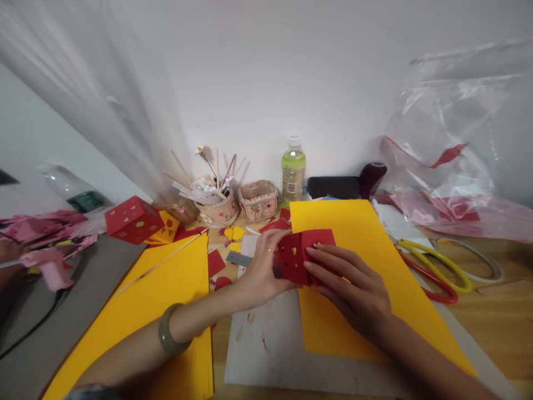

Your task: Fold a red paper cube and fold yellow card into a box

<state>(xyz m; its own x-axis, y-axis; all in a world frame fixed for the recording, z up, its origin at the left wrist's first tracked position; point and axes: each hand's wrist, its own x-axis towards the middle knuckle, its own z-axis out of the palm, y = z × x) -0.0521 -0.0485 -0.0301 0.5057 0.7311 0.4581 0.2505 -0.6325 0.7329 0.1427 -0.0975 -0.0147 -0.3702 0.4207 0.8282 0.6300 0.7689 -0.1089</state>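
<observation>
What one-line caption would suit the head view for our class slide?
Left hand and right hand hold red paper with cut-outs over a yellow sheet, scissors to the right.

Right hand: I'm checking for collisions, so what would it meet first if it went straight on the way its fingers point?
The red paper piece, which the right hand touches. Just past it, the left hand holds the other side, though depth is hard to judge from this view.
</observation>
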